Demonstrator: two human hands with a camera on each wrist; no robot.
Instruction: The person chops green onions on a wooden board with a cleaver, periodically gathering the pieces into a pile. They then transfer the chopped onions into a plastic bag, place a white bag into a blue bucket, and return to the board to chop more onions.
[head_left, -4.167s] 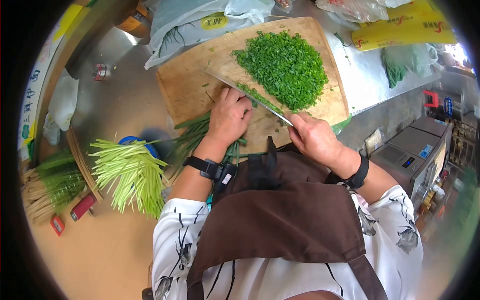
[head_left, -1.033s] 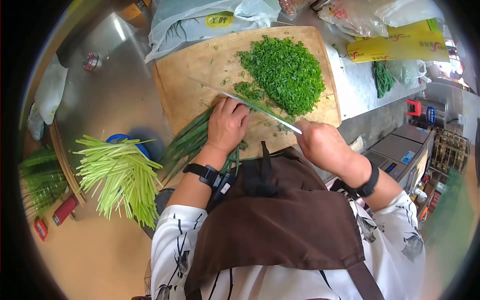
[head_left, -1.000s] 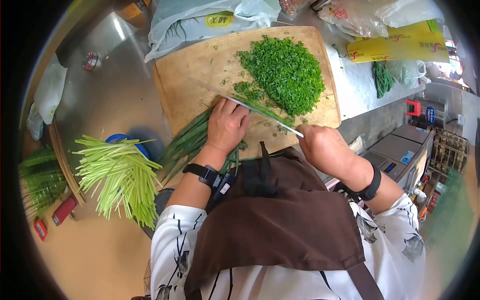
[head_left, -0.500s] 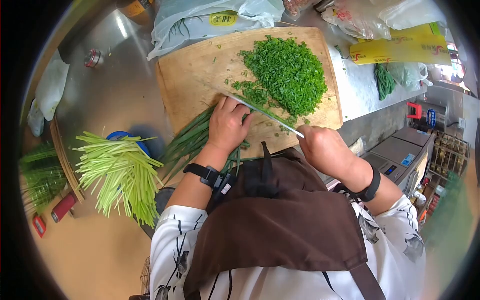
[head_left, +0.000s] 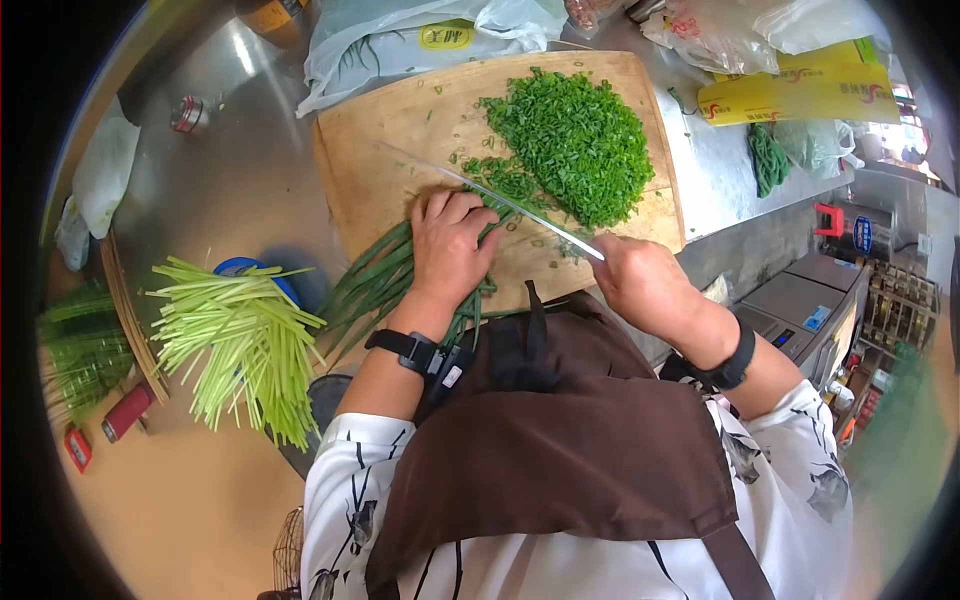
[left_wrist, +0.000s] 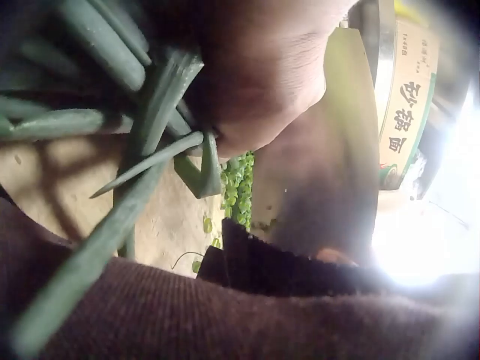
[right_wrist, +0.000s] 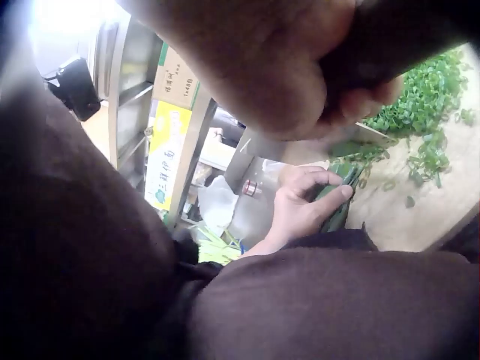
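My left hand (head_left: 450,245) grips a bundle of long scallion greens (head_left: 375,275) on the wooden cutting board (head_left: 365,150), its fingers bent over the cut end. The right hand (head_left: 645,285) holds the handle of a knife (head_left: 545,226), whose thin blade slants across the board right by the left fingertips. Hollow green stalks (left_wrist: 142,161) cross in front of the left palm in the left wrist view. Beyond the blade lies a big heap of chopped scallions (head_left: 575,145), with a smaller strip of cut bits next to it. My right fingers (right_wrist: 360,105) wrap the dark handle.
Pale green stalks (head_left: 235,350) stick out of a blue-rimmed container (head_left: 240,268) at the left. Plastic bags (head_left: 400,60) lie behind the board, and a yellow roll (head_left: 800,98) is at the back right. A small jar (head_left: 188,115) stands on the metal counter (head_left: 255,190).
Over these seconds a small patch of cut scallion has grown between the blade and the big heap. Just now the left fingers have spread and shifted slightly left along the bundle.
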